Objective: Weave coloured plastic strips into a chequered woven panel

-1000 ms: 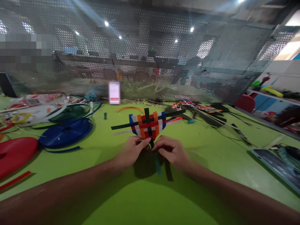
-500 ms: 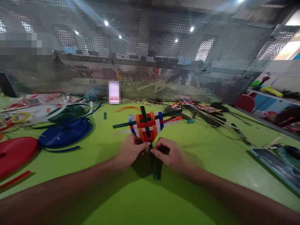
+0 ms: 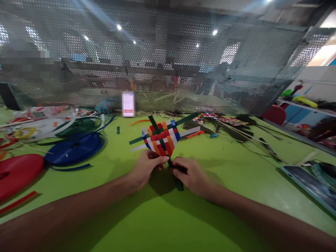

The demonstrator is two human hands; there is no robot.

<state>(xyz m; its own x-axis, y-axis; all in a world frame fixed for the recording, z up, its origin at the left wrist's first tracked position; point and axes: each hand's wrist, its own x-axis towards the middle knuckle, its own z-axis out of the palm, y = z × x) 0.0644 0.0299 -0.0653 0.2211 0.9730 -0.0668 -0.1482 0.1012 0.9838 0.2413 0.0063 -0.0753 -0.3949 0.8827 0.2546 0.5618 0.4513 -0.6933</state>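
A woven ribbon piece (image 3: 163, 137) in red, white, orange and blue is held up over the green table, narrowing to a point at its lower end. Dark green ribbon ends and white ones stick out from its sides and top. My left hand (image 3: 148, 166) pinches the lower point between thumb and fingers. From there a dark green ribbon (image 3: 179, 183) hangs down toward me. My right hand (image 3: 190, 173) is closed on that ribbon just beside the point, with its fingertips curled and partly hidden.
On the left lie a blue ribbon roll (image 3: 75, 148), a red ribbon roll (image 3: 19, 175) and a dark green roll (image 3: 77, 126). A lit phone (image 3: 128, 104) stands at the back against a perforated metal screen (image 3: 162, 63). Another phone (image 3: 309, 185) and several woven scraps (image 3: 231, 120) are on the right.
The woven piece has tilted and turned a little, its top leaning left. The hanging green ribbon has swung right, and my right hand has closed further around it.
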